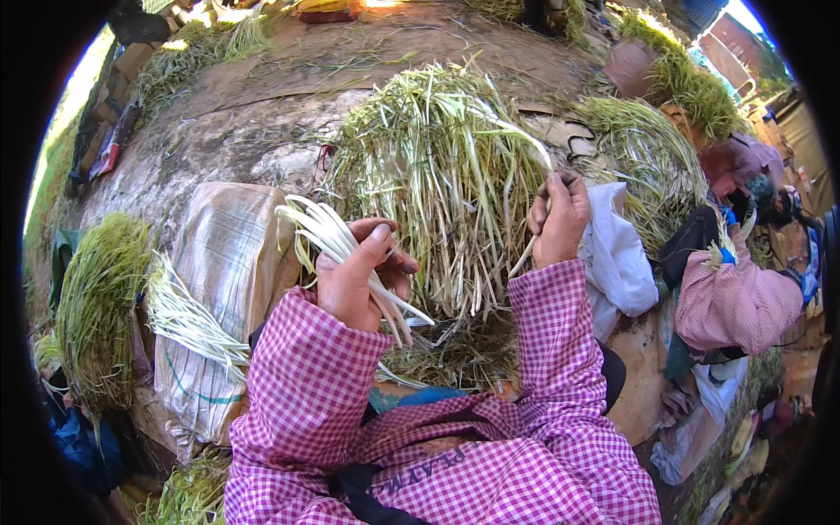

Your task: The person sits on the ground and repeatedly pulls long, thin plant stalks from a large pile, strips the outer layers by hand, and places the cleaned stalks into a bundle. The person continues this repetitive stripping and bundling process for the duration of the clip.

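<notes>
In my left hand [371, 266] lies a small bundle of peeled white stalks [331, 230], held between thumb and fingers with their ends sticking out past both sides. My right hand [561, 213] pinches a single long stalk [522, 131]; its leafy green end arches back over the pile and its pale lower end shows below the fist. Between and beyond my hands stands a large heap of unpeeled green-and-white stalks [440, 190], with brownish, dirty lower ends towards me.
Left of me, a pile of cleaned white stalks [190, 321] rests on a sack-covered block [223, 243]. Beyond it is a green bundle [102, 315]. A white plastic bag [613, 243] lies by my right hand. At right sits a co-worker in a checked sleeve [738, 305], near another heap [646, 157].
</notes>
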Action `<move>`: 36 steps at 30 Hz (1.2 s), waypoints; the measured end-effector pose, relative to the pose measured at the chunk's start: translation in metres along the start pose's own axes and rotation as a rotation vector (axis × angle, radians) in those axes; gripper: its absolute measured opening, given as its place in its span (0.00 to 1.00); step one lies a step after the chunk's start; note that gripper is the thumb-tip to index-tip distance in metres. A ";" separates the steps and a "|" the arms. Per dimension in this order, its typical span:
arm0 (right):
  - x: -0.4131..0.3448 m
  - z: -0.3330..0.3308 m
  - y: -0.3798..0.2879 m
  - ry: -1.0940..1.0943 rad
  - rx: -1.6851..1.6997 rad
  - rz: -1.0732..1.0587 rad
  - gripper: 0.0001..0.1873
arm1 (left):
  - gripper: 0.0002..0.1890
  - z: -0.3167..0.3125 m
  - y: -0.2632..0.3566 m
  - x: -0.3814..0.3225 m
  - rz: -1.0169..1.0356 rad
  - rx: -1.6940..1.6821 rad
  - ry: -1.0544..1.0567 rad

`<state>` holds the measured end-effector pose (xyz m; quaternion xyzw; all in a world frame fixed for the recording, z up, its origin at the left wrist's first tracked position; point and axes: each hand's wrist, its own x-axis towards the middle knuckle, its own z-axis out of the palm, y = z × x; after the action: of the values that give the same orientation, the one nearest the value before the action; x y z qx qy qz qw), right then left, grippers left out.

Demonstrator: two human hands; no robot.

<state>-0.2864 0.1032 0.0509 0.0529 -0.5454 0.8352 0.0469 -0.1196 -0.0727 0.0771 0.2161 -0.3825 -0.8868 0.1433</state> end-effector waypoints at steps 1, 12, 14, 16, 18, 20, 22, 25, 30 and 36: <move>-0.003 0.002 -0.005 -0.002 -0.105 0.166 0.04 | 0.09 0.000 -0.002 0.000 0.007 -0.005 -0.009; -0.043 -0.023 -0.024 0.088 -0.124 0.309 0.09 | 0.09 0.001 -0.023 0.007 -0.095 0.090 0.064; -0.059 -0.030 -0.021 -0.041 0.031 0.143 0.09 | 0.08 0.003 -0.028 0.007 -0.129 0.129 0.076; -0.072 -0.032 -0.014 -0.064 0.054 0.243 0.09 | 0.07 0.005 -0.035 0.008 -0.153 0.171 0.075; -0.090 -0.028 -0.002 -0.013 -0.036 0.431 0.09 | 0.07 0.006 -0.041 0.010 -0.187 0.208 0.082; -0.114 -0.025 0.010 -0.053 -0.045 0.532 0.08 | 0.09 0.007 -0.047 0.013 -0.197 0.277 0.080; -0.134 -0.023 0.019 -0.115 0.046 0.651 0.07 | 0.11 0.007 -0.053 0.015 -0.188 0.315 0.049; -0.155 -0.022 0.025 -0.246 0.135 0.729 0.05 | 0.16 0.005 -0.057 0.014 -0.218 0.322 0.106; -0.154 -0.022 0.023 -0.406 -0.078 0.738 0.07 | 0.13 -0.003 -0.057 0.009 -0.217 0.192 0.192; -0.123 -0.001 0.024 -0.357 -0.301 0.472 0.14 | 0.10 -0.006 -0.059 0.004 -0.189 0.294 0.150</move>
<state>-0.1683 0.0921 0.0112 0.0629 -0.6593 0.7108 -0.2369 -0.1249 -0.0387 0.0283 0.3351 -0.4745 -0.8121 0.0545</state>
